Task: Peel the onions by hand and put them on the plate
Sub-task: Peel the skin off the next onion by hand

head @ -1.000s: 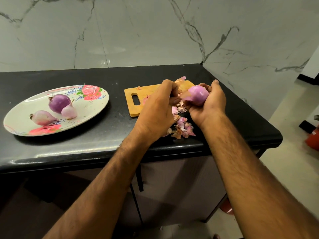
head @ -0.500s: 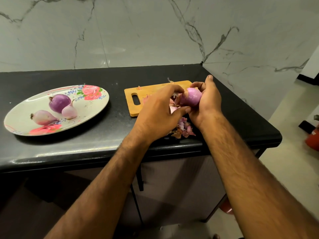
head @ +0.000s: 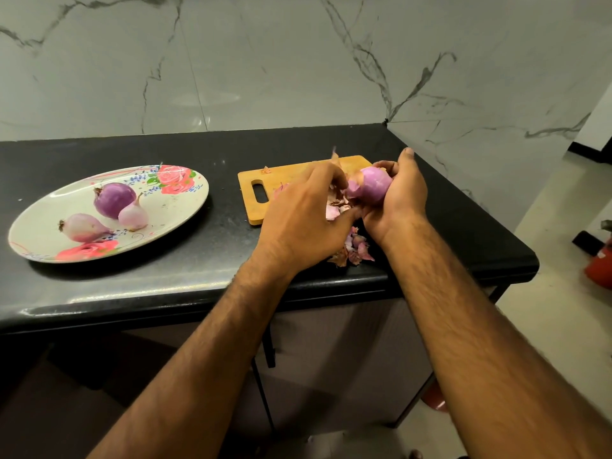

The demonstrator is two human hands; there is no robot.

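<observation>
My right hand [head: 402, 197] grips a purple onion [head: 372, 185] above the right end of a wooden cutting board [head: 261, 183]. My left hand [head: 304, 213] sits just left of it, its fingers curled at a strip of dry skin on the onion's left side; the fingertips are partly hidden. A floral oval plate [head: 178, 207] lies on the left of the black counter and holds three peeled onions: a dark purple one [head: 112, 198], a small pale one [head: 132, 215] and a pale pink one [head: 84, 226].
Loose onion skins [head: 352, 248] lie on the counter [head: 215, 246] below my hands, near its front edge. A marble wall rises behind. The counter ends at the right, with floor and a red object [head: 599, 270] beyond.
My right hand has turned the onion and lowered it slightly. My left hand has shifted from an open reach to curled fingers pulling at skin on the onion's left side.
</observation>
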